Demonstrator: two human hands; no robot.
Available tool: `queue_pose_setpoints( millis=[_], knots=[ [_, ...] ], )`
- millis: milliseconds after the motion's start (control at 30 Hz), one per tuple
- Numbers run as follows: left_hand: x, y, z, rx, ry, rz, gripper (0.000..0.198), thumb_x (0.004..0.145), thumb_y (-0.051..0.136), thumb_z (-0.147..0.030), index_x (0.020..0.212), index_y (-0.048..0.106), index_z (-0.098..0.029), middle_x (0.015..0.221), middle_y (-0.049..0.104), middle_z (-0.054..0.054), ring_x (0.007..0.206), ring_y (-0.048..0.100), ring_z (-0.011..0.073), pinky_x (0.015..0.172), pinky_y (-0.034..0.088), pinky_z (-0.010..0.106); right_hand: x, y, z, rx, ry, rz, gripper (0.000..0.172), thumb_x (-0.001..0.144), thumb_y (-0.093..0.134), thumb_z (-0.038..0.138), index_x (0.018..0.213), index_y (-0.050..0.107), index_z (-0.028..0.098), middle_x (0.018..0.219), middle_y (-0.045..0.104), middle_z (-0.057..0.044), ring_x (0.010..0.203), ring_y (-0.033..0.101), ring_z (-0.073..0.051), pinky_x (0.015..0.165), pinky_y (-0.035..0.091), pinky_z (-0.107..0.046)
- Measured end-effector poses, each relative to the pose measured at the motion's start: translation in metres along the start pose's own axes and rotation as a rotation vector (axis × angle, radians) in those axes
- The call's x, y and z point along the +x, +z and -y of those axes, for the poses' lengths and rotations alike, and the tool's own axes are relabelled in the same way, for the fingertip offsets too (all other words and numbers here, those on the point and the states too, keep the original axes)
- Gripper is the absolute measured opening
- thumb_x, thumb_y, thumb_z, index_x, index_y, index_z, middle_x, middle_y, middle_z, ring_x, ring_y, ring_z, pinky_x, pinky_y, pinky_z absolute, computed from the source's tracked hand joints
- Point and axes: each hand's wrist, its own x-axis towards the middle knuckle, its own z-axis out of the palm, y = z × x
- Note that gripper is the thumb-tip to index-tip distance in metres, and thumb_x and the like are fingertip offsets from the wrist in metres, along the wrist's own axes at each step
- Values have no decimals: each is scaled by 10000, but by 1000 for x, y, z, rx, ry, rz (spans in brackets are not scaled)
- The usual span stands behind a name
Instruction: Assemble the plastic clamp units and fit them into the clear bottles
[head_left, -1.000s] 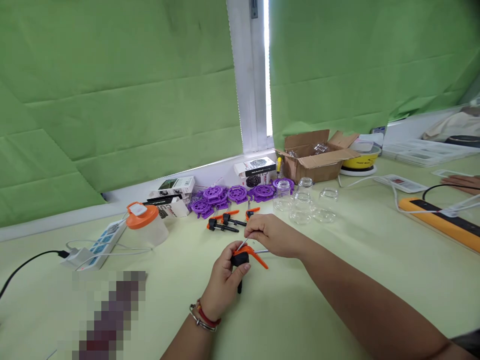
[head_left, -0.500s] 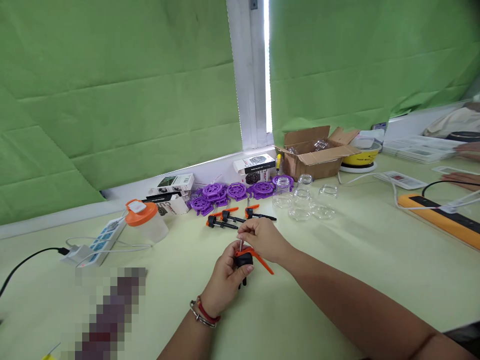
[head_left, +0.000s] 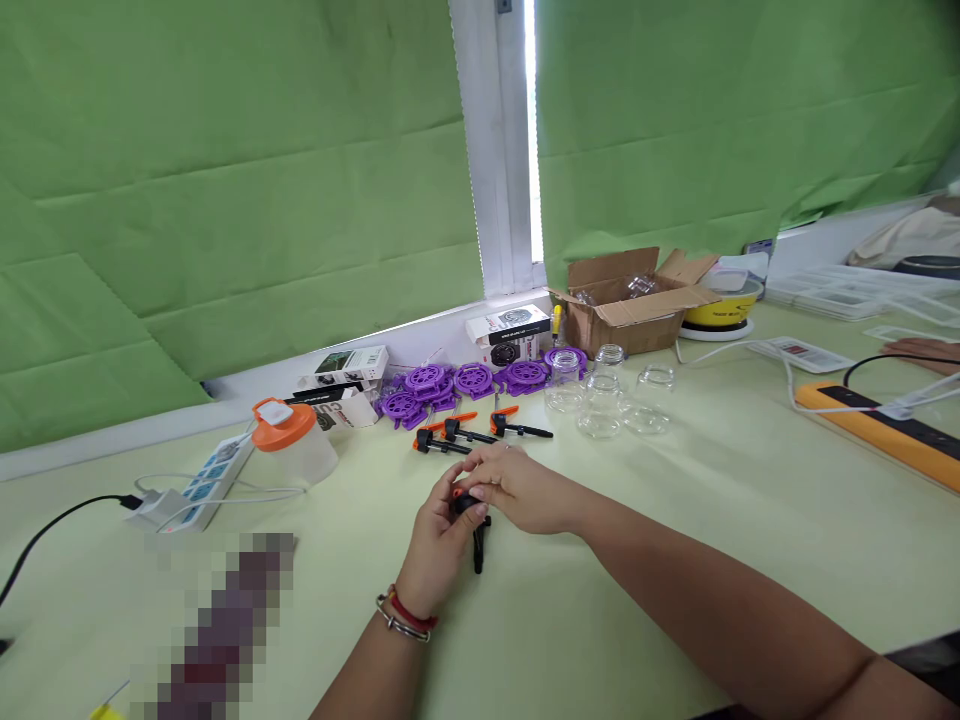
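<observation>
My left hand (head_left: 433,550), with bracelets at the wrist, is closed round a black part with an orange lever (head_left: 478,548). A black leg of it points down below the fingers, and only a speck of orange shows at the top. Over it, the fingers of my right hand (head_left: 529,490) are closed on its upper side and hide most of the lever. Just beyond my hands lie three similar black parts with orange levers (head_left: 517,429), each with a thin metal rod. Several purple round pieces with spoked patterns (head_left: 474,380) lie behind them.
Clear glass jars (head_left: 600,410) stand right of the purple pieces, before an open cardboard box (head_left: 630,322). An orange-lidded container (head_left: 300,445) and a power strip (head_left: 217,480) are at left. An orange power strip (head_left: 885,435) lies at right, near another person's hand (head_left: 922,350).
My right hand has lowered and turned its fingers over the black part. The orange lever that stuck out to the right is now mostly hidden. The other person's hand has shifted at the right edge.
</observation>
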Motion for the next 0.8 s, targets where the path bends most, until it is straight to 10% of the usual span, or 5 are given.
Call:
queue_pose_setpoints(
  millis=[267,500,800],
  knots=[
    [7,-17,5,-133,-34,-311,472,694,714,-380,1104,622,-164,1022,668,64,787,644,161,770,527,349,-16,-27,-3,44,238,-157,192,850,488,256,850,672,201,792,641,-17,682,554,-143,604,403,-249],
    [7,-11,1,-313,-106,-361,419,628,764,-295,1002,638,-153,931,660,36,766,646,138,794,534,353,-20,4,-62,-187,515,-83,156,807,533,238,775,670,171,766,664,-49,674,568,-161,558,348,-250],
    [9,-11,7,-311,-114,-386,423,652,757,-301,1024,613,-160,941,655,42,773,638,131,817,521,362,-9,40,-53,-319,590,-98,160,823,543,328,858,607,186,803,664,-60,714,580,-188,539,288,-258]
  ],
)
